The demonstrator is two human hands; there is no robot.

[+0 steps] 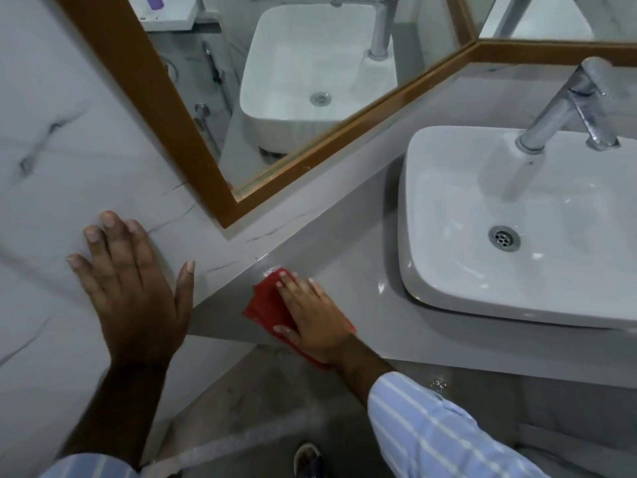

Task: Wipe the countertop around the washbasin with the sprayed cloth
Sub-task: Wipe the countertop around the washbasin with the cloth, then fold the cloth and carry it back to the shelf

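Red cloth [267, 301]: folded, lying flat on the grey desk [348, 257] at its left end, left of the white washbasin [482, 236] and apart from it. Long axis runs from the desk's front edge toward the wall corner, far tip pointing at the corner.
Right hand [313, 322]: palm down on the cloth, fingers [287, 282] extended and spread, pressing rather than gripping.
Left hand [134, 294]: flat against the marbled wall tile [51, 167], fingers open, holding nothing.
Chrome tap [568, 105]: at the basin's rear.
Wood-framed mirror [213, 98]: above the desk.
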